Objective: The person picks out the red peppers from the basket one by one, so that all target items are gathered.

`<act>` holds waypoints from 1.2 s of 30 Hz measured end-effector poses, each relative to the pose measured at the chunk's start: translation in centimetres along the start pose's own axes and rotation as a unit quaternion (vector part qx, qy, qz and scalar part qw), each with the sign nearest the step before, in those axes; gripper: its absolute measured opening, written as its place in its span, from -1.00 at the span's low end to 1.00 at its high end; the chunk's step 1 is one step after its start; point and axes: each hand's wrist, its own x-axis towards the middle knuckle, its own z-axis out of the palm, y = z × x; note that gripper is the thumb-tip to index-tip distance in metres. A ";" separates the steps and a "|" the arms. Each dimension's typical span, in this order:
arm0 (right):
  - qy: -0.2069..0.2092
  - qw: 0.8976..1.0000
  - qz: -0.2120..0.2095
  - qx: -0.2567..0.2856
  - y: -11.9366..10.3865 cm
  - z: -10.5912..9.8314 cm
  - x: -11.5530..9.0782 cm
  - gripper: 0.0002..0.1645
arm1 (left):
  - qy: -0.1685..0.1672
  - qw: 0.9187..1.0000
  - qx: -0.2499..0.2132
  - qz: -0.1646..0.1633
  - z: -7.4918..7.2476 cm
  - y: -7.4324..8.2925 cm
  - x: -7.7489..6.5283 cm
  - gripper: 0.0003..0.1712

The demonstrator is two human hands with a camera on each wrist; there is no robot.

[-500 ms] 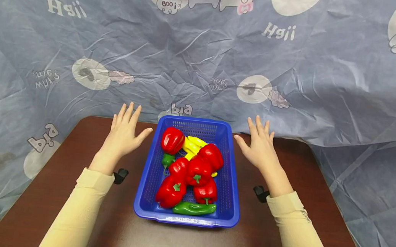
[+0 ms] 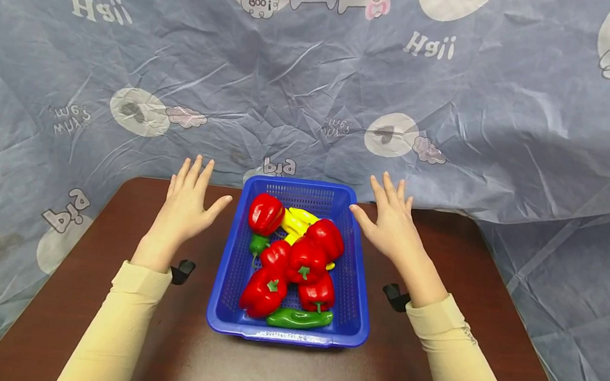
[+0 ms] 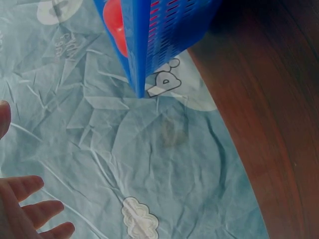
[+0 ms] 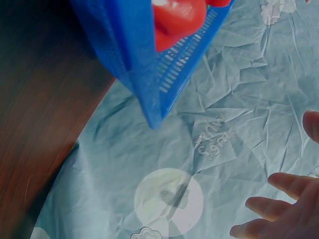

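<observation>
A blue plastic basket point(image 2: 219, 291) stands in the middle of the table in the head view. Several red bell peppers point(image 2: 264, 294) lie in it, along with a long green pepper point(image 2: 300, 318) at the near end. A small green pepper point(image 2: 258, 244) and yellow pieces point(image 2: 293, 224), partly covered, sit among them. My left hand point(image 2: 183, 208) hovers left of the basket, fingers spread, holding nothing. On the other side my right hand point(image 2: 394, 226) is spread too, its thumb tip by the basket's right rim; whether it touches cannot be told from here.
The dark brown table point(image 2: 177, 347) extends around the basket. A grey-blue printed cloth point(image 2: 290, 95) hangs behind the table and down its sides. Black wrist-worn pieces point(image 2: 183, 272) show under both forearms.
My right hand has moved left, closer to the basket's rim. The left hand has shifted slightly left. Basket and peppers stay in place.
</observation>
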 end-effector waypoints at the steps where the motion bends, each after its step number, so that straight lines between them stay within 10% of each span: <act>1: -0.001 1.000 0.000 0.001 -0.1 0.0 0.0 -0.06 | 0.001 1.000 -0.001 0.000 0.0 0.0 0.0 -0.06; 36: -0.073 0.995 0.060 0.037 -6.7 5.1 -1.6 -0.04 | -0.078 0.991 -0.099 -0.041 3.6 -1.2 -2.0 -0.05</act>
